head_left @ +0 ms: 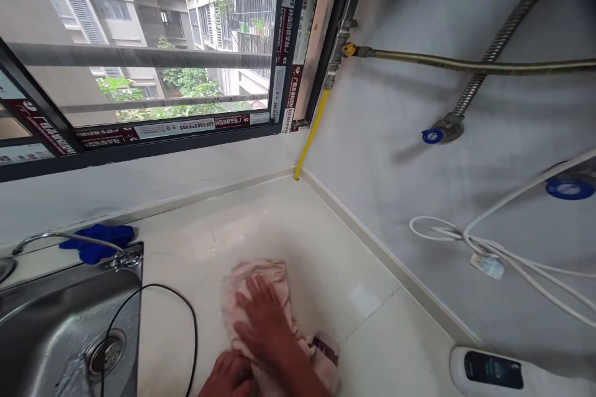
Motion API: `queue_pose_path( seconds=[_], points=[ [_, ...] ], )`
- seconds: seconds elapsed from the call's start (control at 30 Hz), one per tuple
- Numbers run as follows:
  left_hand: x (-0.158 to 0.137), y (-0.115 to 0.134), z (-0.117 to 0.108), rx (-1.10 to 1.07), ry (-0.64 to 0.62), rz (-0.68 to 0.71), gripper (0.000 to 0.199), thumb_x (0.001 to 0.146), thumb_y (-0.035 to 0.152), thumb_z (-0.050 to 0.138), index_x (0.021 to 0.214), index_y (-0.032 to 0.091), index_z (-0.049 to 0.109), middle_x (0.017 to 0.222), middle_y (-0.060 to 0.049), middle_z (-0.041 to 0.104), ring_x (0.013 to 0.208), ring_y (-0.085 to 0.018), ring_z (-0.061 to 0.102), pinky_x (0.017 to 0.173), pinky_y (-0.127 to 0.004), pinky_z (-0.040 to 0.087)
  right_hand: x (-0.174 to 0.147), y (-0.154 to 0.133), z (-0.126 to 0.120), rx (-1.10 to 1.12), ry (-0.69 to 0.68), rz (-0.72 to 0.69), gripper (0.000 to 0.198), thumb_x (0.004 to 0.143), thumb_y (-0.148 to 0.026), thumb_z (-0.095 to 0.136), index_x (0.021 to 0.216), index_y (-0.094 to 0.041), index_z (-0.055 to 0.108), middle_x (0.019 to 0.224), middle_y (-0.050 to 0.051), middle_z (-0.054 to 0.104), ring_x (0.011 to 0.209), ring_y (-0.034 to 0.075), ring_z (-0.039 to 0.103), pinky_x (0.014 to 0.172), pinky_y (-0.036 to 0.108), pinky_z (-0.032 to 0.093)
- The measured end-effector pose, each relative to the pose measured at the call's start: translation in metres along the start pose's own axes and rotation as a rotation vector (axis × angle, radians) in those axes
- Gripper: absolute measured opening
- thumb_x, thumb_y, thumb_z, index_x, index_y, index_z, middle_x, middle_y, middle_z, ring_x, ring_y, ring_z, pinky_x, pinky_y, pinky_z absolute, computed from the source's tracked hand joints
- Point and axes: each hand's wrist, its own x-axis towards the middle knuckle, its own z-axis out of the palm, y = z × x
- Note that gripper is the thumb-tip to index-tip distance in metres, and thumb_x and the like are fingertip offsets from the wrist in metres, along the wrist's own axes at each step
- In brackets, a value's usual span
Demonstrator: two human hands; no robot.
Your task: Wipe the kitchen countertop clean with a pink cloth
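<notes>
A pale pink cloth [279,276] lies crumpled on the light countertop [195,248]. On top of it my right hand [263,316] rests flat, its fingers spread and a little blurred. The cloth runs back under my right forearm, and a dark label patch [326,347] shows near its lower right end. Close by on the left, my left hand [228,375] is curled closed against the cloth's near edge. What its fingers hold, if anything, is hidden.
Left of the hands are a steel sink [41,322] with a tap [69,236], a blue cloth [100,242] and a looping black cable [195,322]. A yellow pipe [311,133] stands in the corner. White cables [484,242] hang right, above a white device [493,369].
</notes>
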Motion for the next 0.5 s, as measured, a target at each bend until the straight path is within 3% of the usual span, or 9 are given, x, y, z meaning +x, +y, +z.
queue_pose_path(
  seconds=[0.07,0.1,0.2,0.3,0.4,0.5],
  points=[
    [0.005,0.005,-0.007,-0.060,-0.022,-0.019,0.017,0.079,0.021,0.061,0.095,0.023,0.060,0.094,-0.008,0.056,0.093,-0.025,0.052,0.080,-0.041,0.050,-0.004,0.039,-0.016,-0.136,-0.026,0.122,0.052,0.099,-0.053,0.051,0.148,-0.039,0.044,0.162,-0.003,0.028,0.152,0.023,0.012,0.124,0.045,0.012],
    [0.008,0.007,-0.012,-0.091,-0.026,-0.031,0.019,0.077,0.018,0.059,0.095,0.023,0.059,0.093,-0.008,0.056,0.093,-0.025,0.053,0.080,-0.041,0.050,-0.007,0.065,-0.027,-0.227,-0.033,0.251,0.050,0.100,-0.049,0.050,0.149,-0.040,0.044,0.162,-0.004,0.029,0.151,0.022,0.013,0.124,0.044,0.012],
    [0.017,0.014,-0.031,-0.152,-0.031,-0.048,0.029,0.071,0.007,0.053,0.097,0.021,0.059,0.096,-0.009,0.058,0.097,-0.025,0.054,0.083,-0.043,0.051,-0.031,0.145,-0.066,-0.332,0.041,0.600,0.053,0.100,-0.041,0.045,0.151,-0.025,0.044,0.162,0.011,0.027,0.150,0.036,0.015,0.119,0.058,0.016],
    [0.012,0.016,-0.046,-0.142,-0.030,-0.032,0.037,0.069,0.002,0.051,0.099,0.021,0.059,0.108,-0.011,0.061,0.109,-0.026,0.055,0.089,-0.043,0.051,-0.083,0.192,-0.097,-0.384,0.111,0.844,0.056,0.102,-0.042,0.036,0.152,-0.019,0.042,0.160,0.017,0.028,0.148,0.041,0.018,0.116,0.062,0.020],
    [-0.006,0.015,-0.051,-0.130,-0.024,-0.048,0.038,0.072,0.001,0.050,0.102,0.022,0.060,0.118,-0.012,0.060,0.117,-0.027,0.053,0.096,-0.045,0.050,-0.147,0.187,-0.099,-0.441,0.171,0.975,0.060,0.103,-0.045,0.019,0.152,-0.017,0.043,0.160,0.017,0.028,0.147,0.041,0.019,0.114,0.063,0.022],
    [-0.019,0.013,-0.051,-0.149,-0.052,-0.071,0.035,0.075,0.001,0.049,0.100,0.022,0.062,0.122,-0.012,0.060,0.121,-0.027,0.052,0.100,-0.047,0.049,-0.204,0.142,-0.069,-0.469,0.328,0.979,0.075,0.102,-0.054,0.004,0.151,-0.013,0.043,0.158,0.018,0.032,0.147,0.040,0.022,0.113,0.062,0.025]
  ],
)
